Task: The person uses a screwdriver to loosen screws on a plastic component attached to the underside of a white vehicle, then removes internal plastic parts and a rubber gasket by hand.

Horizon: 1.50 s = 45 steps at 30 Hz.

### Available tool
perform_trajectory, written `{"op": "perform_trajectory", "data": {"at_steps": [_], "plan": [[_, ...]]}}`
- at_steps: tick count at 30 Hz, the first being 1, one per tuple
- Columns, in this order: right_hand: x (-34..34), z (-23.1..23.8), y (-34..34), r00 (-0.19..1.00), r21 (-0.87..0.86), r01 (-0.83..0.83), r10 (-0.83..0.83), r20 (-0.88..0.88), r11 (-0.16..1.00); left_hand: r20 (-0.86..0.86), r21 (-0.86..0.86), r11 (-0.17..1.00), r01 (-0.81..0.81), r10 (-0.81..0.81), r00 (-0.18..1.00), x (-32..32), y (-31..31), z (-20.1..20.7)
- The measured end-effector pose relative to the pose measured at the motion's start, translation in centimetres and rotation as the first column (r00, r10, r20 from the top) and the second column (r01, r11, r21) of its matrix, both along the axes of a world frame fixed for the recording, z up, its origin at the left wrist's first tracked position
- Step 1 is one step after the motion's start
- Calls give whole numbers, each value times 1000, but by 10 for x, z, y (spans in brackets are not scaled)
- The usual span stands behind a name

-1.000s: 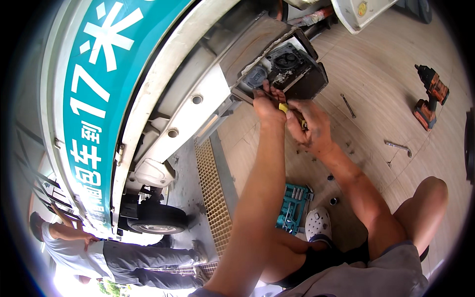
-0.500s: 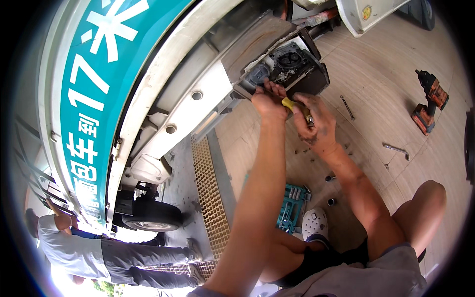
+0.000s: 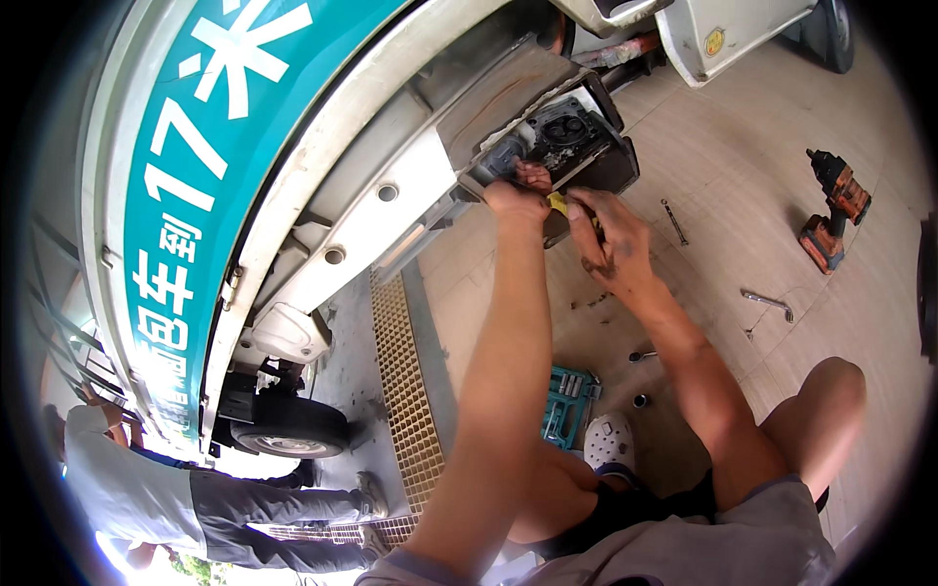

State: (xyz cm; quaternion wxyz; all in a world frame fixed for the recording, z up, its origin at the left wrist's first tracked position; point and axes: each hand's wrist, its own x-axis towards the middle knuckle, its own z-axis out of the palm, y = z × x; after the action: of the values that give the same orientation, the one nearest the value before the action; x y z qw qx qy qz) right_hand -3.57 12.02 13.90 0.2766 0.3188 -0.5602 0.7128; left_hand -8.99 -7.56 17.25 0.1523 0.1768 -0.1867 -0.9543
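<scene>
My right hand (image 3: 616,239) is closed around a yellow-handled screwdriver (image 3: 558,203), its thumb and fingers hiding most of the handle. The tool points toward an open metal housing (image 3: 618,166) on the vehicle's side, and its tip is out of sight. At the housing's lower edge my left hand (image 3: 518,198) reaches in with bent fingers, beside a grey rounded part (image 3: 503,156). What those fingers grip, if anything, is hidden. Further inside the housing sits a dark round mechanism (image 3: 565,129), dirty around its edges.
On the tiled floor lie a cordless power tool (image 3: 835,210), a wrench (image 3: 674,223), another metal hand tool (image 3: 767,305), and a black socket (image 3: 641,400). A teal socket case (image 3: 569,408) lies open near my shoe (image 3: 610,444). Another person (image 3: 195,498) stands by the vehicle, far left.
The view has shifted slightly. My right fingers have closed further over the yellow handle, so less of it shows. My left fingers have curled a little more at the housing.
</scene>
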Motion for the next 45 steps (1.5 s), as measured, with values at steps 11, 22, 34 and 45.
{"op": "perform_trajectory", "data": {"at_steps": [11,22,34,45], "plan": [[-5,-7,-5,998,-47,58,-60,-36,997,87,-135,971,-199,212,973,-8,15,-5],[-4,-1,-2,998,-47,-2,5,60,999,-46,-329,921,-206,202,978,12,48,-13],[3,-2,-8,995,-20,102,-102,-12,995,-80,-309,928,-209,194,978,17,28,-24],[1,-5,-6,994,-81,98,-101,-38,992,-100,-320,927,-195,171,980,16,33,-26]]}}
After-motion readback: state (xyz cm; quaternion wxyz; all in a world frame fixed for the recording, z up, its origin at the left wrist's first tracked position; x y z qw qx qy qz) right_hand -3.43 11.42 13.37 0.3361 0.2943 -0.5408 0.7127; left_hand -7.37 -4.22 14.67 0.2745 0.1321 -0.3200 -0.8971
